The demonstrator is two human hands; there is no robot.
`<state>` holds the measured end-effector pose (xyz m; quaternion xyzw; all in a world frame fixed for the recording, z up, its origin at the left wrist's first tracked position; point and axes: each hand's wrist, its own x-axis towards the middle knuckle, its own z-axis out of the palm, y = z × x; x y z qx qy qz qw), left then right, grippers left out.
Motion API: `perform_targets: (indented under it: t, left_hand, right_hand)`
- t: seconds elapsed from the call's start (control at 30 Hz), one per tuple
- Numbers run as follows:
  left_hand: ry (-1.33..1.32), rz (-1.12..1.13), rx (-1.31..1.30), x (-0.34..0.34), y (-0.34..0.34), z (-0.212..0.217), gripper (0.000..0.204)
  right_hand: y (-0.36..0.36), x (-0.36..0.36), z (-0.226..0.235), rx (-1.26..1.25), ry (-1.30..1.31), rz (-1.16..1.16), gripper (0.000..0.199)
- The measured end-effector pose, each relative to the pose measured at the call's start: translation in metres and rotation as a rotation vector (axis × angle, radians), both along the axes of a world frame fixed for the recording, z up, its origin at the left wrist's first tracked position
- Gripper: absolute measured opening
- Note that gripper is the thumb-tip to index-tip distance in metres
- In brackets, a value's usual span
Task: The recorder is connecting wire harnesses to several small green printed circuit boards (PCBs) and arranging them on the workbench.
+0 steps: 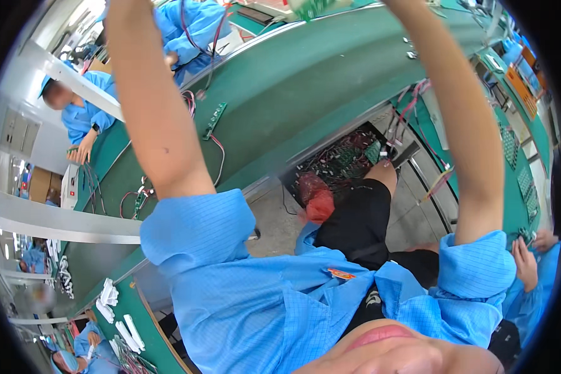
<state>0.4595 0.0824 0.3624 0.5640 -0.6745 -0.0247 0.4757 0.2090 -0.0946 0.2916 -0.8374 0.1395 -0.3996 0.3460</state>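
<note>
Both of your bare arms reach up past the top edge, so your hands are hidden and you cannot tell if they grip anything, while a small green circuit board (pixel 310 7) shows between them above the long green workbench (pixel 305 93).

Work surface (pixel 305 87): dark green, matte. Smock sleeves (pixel 199 230): bright blue, fine grid weave. Shorts (pixel 355 218): black. Bag (pixel 316 198) under the bench: translucent red. Circuit board strip (pixel 214 119): green. Loose wires (pixel 218 156): red and pink. Co-worker's smock (pixel 84 115): same blue.
</note>
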Motion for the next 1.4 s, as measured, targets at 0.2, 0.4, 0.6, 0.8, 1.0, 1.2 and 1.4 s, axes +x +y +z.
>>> perform_targets:
  t: [0.2, 0.4, 0.6, 0.8, 1.0, 1.2, 1.4]
  left_hand:
    - [-1.142, 0.209, 0.344, 0.008, -0.151, -0.161, 0.021]
    - [0.108, 0.018, 0.707, 0.022, -0.197, -0.32, 0.04]
    - [-0.605, 0.169, 0.524, 0.051, -0.23, -0.346, 0.057]
    - [-0.663, -0.104, 0.124, -0.144, -0.219, -0.252, 0.036]
    - [-0.362, -1.081, 0.122, -0.453, -0.128, -0.219, 0.054]
    - [-0.198, -1.438, 0.337, -0.594, -0.087, -0.281, 0.043]
    - [0.108, -1.37, 0.896, -0.595, -0.083, -0.31, 0.042]
  right_hand:
    - [-0.067, 0.058, -0.245, 0.124, 0.209, -0.168, 0.016]
    - [-0.063, 0.023, -0.3, 0.0, 0.275, -0.487, 0.029]
    - [0.025, -0.114, -0.269, -0.173, 0.018, -0.385, 0.023]
    - [0.15, -0.298, -0.274, -0.288, 0.123, -0.467, 0.013]
    - [0.262, -0.407, -0.256, -0.324, 0.309, -0.74, 0.022]
    - [0.288, -0.449, -0.224, -0.633, 0.313, -1.038, 0.029]
    - [0.294, -0.474, -0.224, -0.577, 0.376, -1.157, 0.029]
